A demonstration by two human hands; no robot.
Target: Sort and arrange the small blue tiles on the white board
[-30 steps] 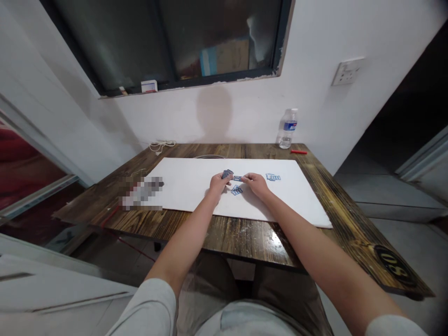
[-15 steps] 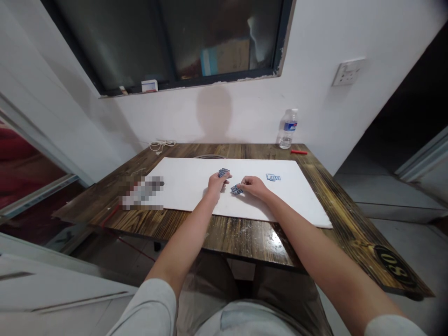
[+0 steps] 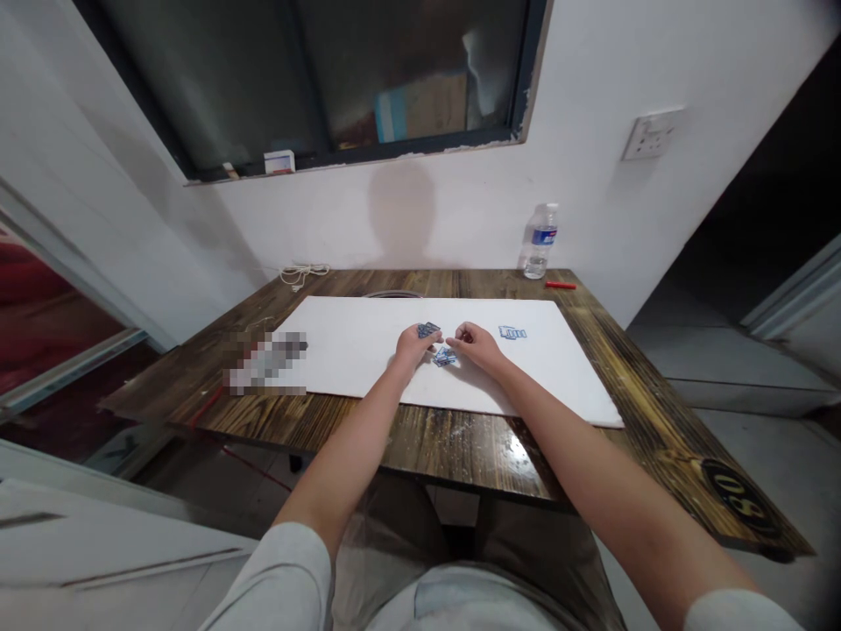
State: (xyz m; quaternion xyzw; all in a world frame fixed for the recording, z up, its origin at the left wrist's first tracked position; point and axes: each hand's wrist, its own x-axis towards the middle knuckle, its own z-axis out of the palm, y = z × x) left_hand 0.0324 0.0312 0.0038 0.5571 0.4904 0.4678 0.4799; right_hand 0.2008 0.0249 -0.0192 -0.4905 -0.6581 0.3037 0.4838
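Observation:
My left hand (image 3: 412, 345) is closed around a small stack of dark blue patterned pieces (image 3: 429, 330), flat and card-like. Just to its right, my right hand (image 3: 478, 343) has its fingertips drawn together close to the left fingers; whether anything thin is between them cannot be made out. Below the fingertips, a small spread of loose blue-and-white pieces (image 3: 445, 358) appears to lie on the white board (image 3: 348, 346). Farther right on the board sits another overlapping group of light blue pieces (image 3: 513, 333).
The board covers much of a dark wooden table (image 3: 460, 447). At the back right stand a water bottle (image 3: 540, 242) and a red pen-like stick (image 3: 561, 285). A white cord (image 3: 303, 274) lies at the back left. A blurred-out item (image 3: 269, 361) is on the left.
My left hand has shifted slightly right and towards me, closer to the right hand. The pieces at my right fingertips now look spread out below them, apart from the fingers.

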